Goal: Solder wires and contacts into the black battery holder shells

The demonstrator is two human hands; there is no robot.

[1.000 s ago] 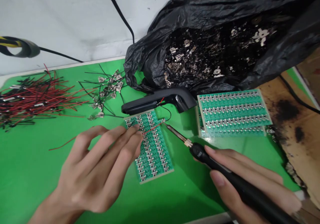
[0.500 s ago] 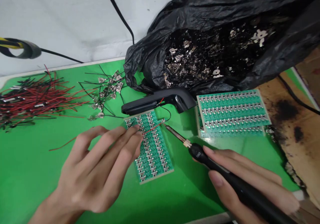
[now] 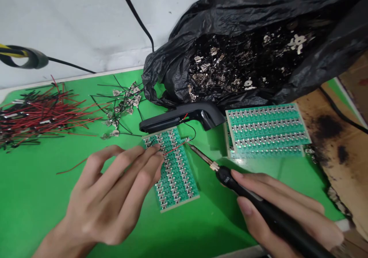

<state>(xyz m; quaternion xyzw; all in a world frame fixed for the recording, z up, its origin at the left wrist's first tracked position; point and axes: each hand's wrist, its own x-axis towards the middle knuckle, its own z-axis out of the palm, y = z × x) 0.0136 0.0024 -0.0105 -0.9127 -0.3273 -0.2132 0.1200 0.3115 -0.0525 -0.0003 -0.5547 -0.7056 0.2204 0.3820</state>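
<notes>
My left hand (image 3: 120, 189) is closed in a pinch on a red wire (image 3: 176, 148), over the left part of a green circuit board (image 3: 184, 181). The wire's one end runs to a small metal piece (image 3: 187, 139) at the board's upper right edge; its other end trails out left. My right hand (image 3: 284, 208) grips a black soldering iron (image 3: 244, 191) like a pen. The iron's tip is at the small metal piece, touching or very close. A thin black wire (image 3: 194, 131) curves from that piece up to a black plastic housing (image 3: 184, 117) behind the board.
Red and black wires (image 3: 43, 112) lie heaped at the left, beside metal tabs with black leads (image 3: 123, 104). A black plastic bag (image 3: 230, 16) of small metal parts stands behind. Stacked circuit boards (image 3: 267, 129) and scorched cardboard (image 3: 339, 135) are at the right.
The soldering iron and my right hand have shifted very slightly left. My left hand, the red wire and the board look the same.
</notes>
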